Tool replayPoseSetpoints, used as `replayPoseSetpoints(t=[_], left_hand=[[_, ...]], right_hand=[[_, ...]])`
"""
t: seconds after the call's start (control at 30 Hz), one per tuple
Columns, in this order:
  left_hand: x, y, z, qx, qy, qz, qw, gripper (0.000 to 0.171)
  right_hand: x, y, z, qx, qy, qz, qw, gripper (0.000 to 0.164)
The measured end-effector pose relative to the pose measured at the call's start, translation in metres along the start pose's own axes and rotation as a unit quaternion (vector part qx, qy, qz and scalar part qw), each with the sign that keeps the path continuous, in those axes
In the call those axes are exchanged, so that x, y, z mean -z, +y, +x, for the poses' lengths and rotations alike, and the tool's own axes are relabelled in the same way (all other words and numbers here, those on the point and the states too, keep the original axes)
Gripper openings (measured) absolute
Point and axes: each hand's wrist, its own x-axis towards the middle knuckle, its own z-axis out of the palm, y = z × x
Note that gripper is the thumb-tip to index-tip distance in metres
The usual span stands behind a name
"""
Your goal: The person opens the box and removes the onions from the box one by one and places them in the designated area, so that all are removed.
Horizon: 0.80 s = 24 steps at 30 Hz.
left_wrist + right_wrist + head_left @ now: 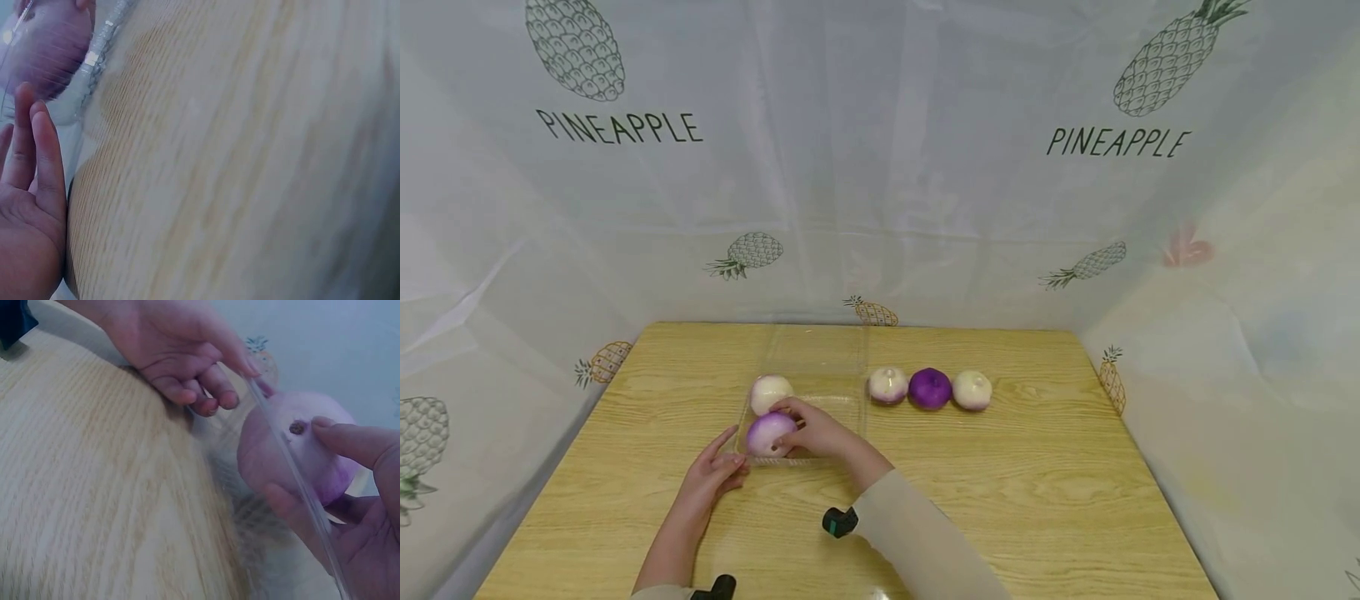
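Observation:
A clear plastic box [827, 407] with its lid [816, 350] folded back lies on the table, left of centre. My right hand [820, 429] grips a purple-and-white onion [767, 435] inside its near left part. In the right wrist view, the thumb [350, 440] presses beside the brown root spot, with other fingers underneath. A paler onion [771, 392] sits behind it in the box. At the box's near left corner my left hand [706, 479] touches the rim with extended, relaxed fingers. The left wrist view shows these fingers [47, 150] against the clear wall.
Right of the box stand three onions in a row: a white one with a purple base [888, 386], a deep purple one [930, 389] and another white one [972, 390]. The wooden table [1022, 492] meets pineapple-printed curtains [880, 167] at its back and sides.

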Motion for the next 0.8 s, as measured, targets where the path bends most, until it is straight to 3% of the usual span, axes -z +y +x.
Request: replayPoseSetpoints(t=[0.47, 0.8], left_hand=[[-0.001, 0.000, 0.001, 0.006, 0.004, -0.011, 0.9999, 0.059], [0.001, 0.000, -0.002, 0.003, -0.005, 0.012, 0.9999, 0.061]], right_hand=[[0.031, -0.004, -0.023, 0.005, -0.005, 0.041, 0.999, 0.058], [0.051, -0.010, -0.045, 0.021, 0.011, 0.059, 0.998, 0.057]])
